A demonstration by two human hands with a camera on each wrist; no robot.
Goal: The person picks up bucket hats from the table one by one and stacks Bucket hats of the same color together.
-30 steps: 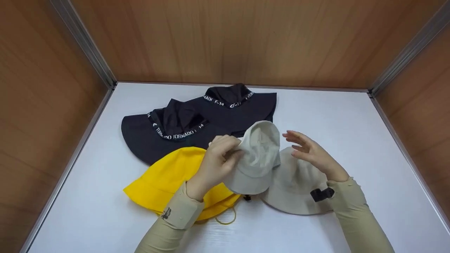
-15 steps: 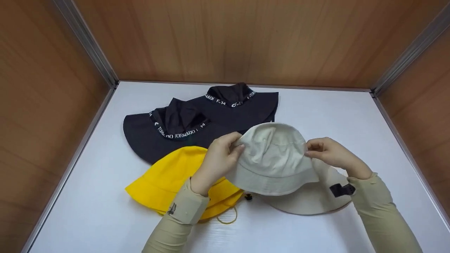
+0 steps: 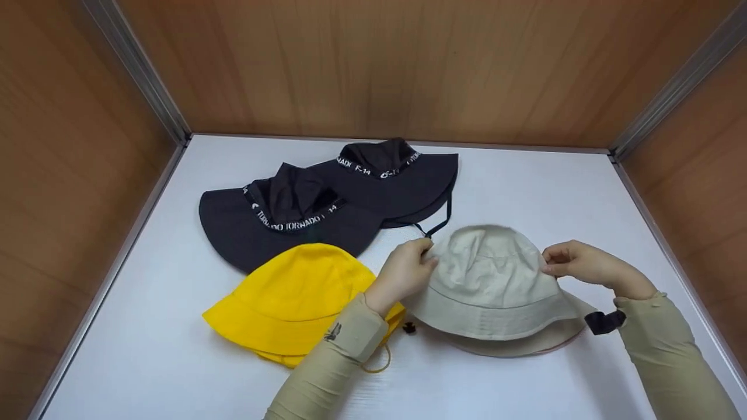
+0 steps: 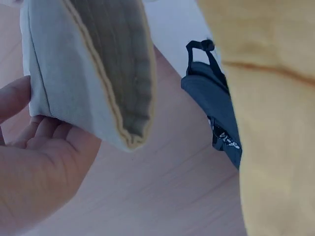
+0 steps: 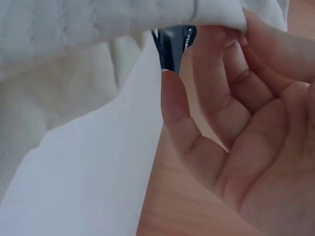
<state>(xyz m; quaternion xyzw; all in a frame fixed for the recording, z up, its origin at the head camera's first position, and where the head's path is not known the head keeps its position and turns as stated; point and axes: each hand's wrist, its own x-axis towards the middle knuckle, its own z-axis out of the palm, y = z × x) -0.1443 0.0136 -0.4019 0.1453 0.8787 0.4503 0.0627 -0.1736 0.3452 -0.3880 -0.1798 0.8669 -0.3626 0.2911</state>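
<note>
A pale grey-white bucket hat (image 3: 490, 274) is held by both hands, brim toward the person. On its left side my left hand (image 3: 405, 274) pinches the crown between thumb and fingers; in the left wrist view that hand (image 4: 44, 162) grips the hat (image 4: 69, 73) below its folded brim. The right hand (image 3: 586, 268) pinches the opposite side of the crown. In the right wrist view, thumb and fingers of the right hand (image 5: 246, 98) hold the cloth edge. Under the held hat, a beige bucket hat (image 3: 525, 348) lies on the table, mostly covered.
Left of the held hat lies a yellow bucket hat (image 3: 297, 286) with a thin cord loop. Behind it, two overlapping black wide-brim hats (image 3: 350, 216) have lettered bands, and a black strap hangs off one. Wooden walls (image 3: 373, 70) enclose the white table (image 3: 134, 291).
The right hand has reached in and taken the grey-white hat's right side. The hat has spread wider and moved right and down over the beige one, carried by both hands.
</note>
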